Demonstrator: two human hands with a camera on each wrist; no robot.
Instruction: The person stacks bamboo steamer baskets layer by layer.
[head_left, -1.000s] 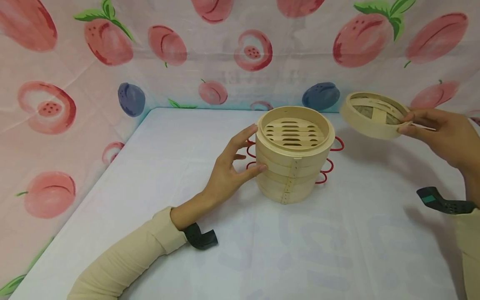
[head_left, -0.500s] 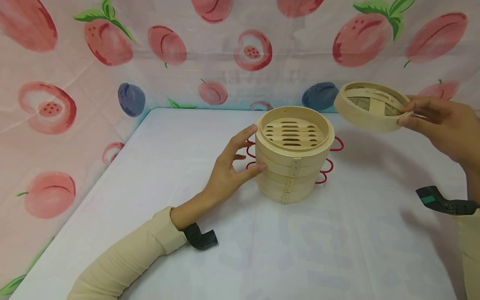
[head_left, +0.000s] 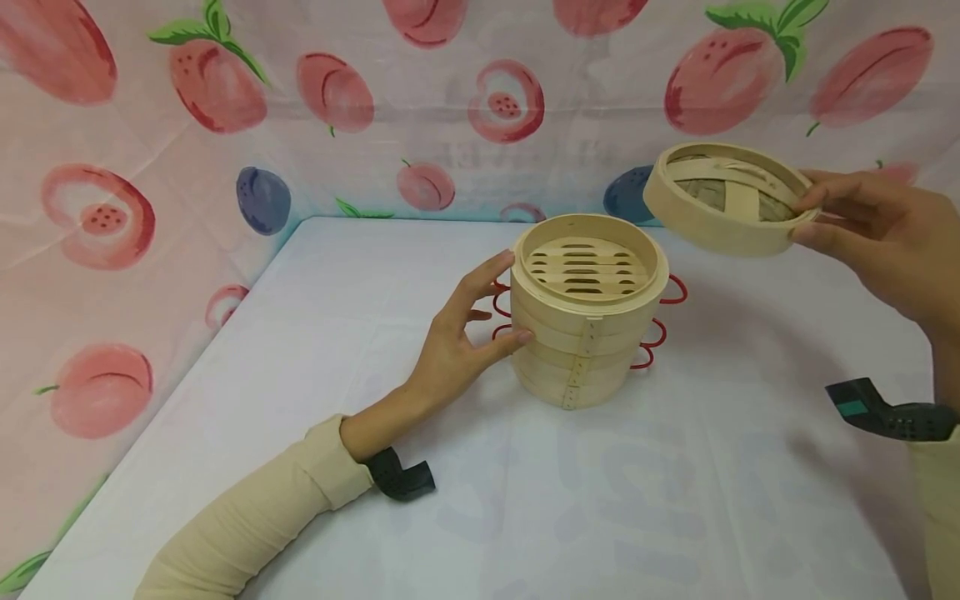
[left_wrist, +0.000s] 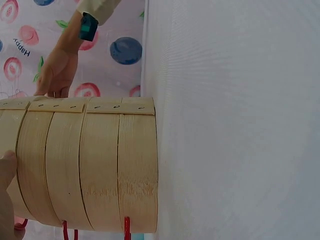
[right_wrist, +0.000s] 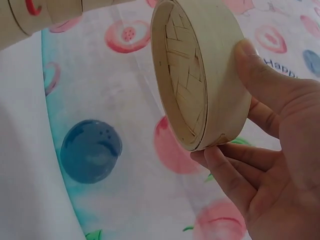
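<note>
A stack of round bamboo steamer baskets [head_left: 581, 333] stands upright on the table, its slotted top tier uncovered and red loops sticking out at both sides. My left hand [head_left: 457, 325] holds its left side, thumb at the front and fingers toward the back; the left wrist view shows only part of that hand [left_wrist: 6, 195] beside the baskets [left_wrist: 100, 165]. Up in the air to the right, my right hand [head_left: 885, 233] pinches the rim of the bamboo steamer lid [head_left: 731, 233]. In the right wrist view the lid's woven underside [right_wrist: 182, 75] shows, with thumb and fingers of my right hand [right_wrist: 280, 155] at its edge.
White cloth covers the table [head_left: 360, 275]. Behind and to the left hangs a peach-printed cloth [head_left: 435, 83], meeting the table's back edge. Black wrist devices sit on the left wrist [head_left: 401, 475] and the right wrist [head_left: 892, 412].
The right hand has moved the lid up and to the left, nearer the steamer stack. The left hand and the stack have stayed in place.
</note>
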